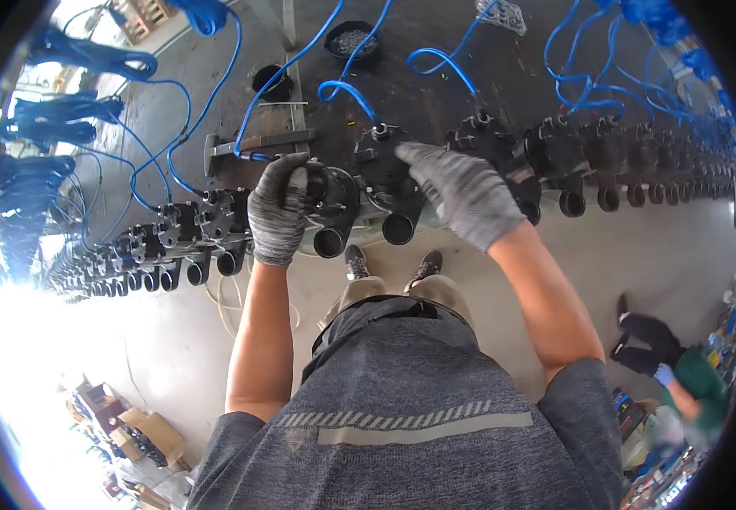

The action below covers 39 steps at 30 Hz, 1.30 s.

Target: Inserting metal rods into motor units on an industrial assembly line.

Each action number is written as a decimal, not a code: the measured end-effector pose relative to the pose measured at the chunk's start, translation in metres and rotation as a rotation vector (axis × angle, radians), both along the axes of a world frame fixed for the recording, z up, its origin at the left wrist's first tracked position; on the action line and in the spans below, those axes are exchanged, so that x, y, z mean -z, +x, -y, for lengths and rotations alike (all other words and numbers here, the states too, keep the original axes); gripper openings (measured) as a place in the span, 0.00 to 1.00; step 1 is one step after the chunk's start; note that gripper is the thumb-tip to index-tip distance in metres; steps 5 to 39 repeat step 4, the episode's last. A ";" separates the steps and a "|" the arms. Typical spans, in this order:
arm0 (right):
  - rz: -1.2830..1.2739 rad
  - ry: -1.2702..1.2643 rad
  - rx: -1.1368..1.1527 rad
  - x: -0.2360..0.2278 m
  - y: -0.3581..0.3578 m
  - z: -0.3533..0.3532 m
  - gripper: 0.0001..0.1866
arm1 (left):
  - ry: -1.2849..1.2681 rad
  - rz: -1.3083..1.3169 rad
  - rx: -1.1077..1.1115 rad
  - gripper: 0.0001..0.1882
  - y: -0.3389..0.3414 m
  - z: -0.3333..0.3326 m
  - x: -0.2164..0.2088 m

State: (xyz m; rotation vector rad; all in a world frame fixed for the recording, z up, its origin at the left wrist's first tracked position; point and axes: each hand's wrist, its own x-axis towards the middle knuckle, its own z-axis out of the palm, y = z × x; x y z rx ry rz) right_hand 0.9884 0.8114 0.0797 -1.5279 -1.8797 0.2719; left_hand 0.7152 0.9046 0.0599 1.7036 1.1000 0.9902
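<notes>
My left hand [279,212], in a grey knitted glove, is closed with its thumb and fingers drawn together beside a black motor-like unit [344,200]. What its fingertips hold, if anything, is hidden; a blue cable [245,115] runs down to them. My right hand [470,194], gloved the same way, reaches leftward with its fingers stretched out. Its fingertips are at the upper right side of another black unit [378,166], which has a round pipe opening at its lower end. A blue cable [353,95] enters the top of this unit.
Similar black units line the bench edge, including one at the left [223,217]. Behind them lie a metal bar tool [257,144], a black cup [272,82] and a bowl of small parts [353,41]. Blue cable coils [96,59] hang left. A person [695,378] is at lower right.
</notes>
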 end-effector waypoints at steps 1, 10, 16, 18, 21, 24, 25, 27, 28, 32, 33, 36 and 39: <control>0.069 -0.080 -0.053 0.007 0.003 0.002 0.19 | 0.037 -0.048 -0.040 0.13 0.002 -0.001 -0.004; -0.149 -0.116 0.082 0.013 0.013 0.044 0.26 | 0.056 -0.049 -0.014 0.19 0.014 0.003 -0.013; -0.149 -0.116 0.082 0.013 0.013 0.044 0.26 | 0.056 -0.049 -0.014 0.19 0.014 0.003 -0.013; -0.149 -0.116 0.082 0.013 0.013 0.044 0.26 | 0.056 -0.049 -0.014 0.19 0.014 0.003 -0.013; -0.149 -0.116 0.082 0.013 0.013 0.044 0.26 | 0.056 -0.049 -0.014 0.19 0.014 0.003 -0.013; -0.149 -0.116 0.082 0.013 0.013 0.044 0.26 | 0.056 -0.049 -0.014 0.19 0.014 0.003 -0.013; -0.149 -0.116 0.082 0.013 0.013 0.044 0.26 | 0.056 -0.049 -0.014 0.19 0.014 0.003 -0.013; -0.149 -0.116 0.082 0.013 0.013 0.044 0.26 | 0.056 -0.049 -0.014 0.19 0.014 0.003 -0.013; -0.149 -0.116 0.082 0.013 0.013 0.044 0.26 | 0.056 -0.049 -0.014 0.19 0.014 0.003 -0.013; -0.149 -0.116 0.082 0.013 0.013 0.044 0.26 | 0.056 -0.049 -0.014 0.19 0.014 0.003 -0.013; -0.149 -0.116 0.082 0.013 0.013 0.044 0.26 | 0.056 -0.049 -0.014 0.19 0.014 0.003 -0.013; -0.149 -0.116 0.082 0.013 0.013 0.044 0.26 | 0.056 -0.049 -0.014 0.19 0.014 0.003 -0.013; -0.149 -0.116 0.082 0.013 0.013 0.044 0.26 | 0.056 -0.049 -0.014 0.19 0.014 0.003 -0.013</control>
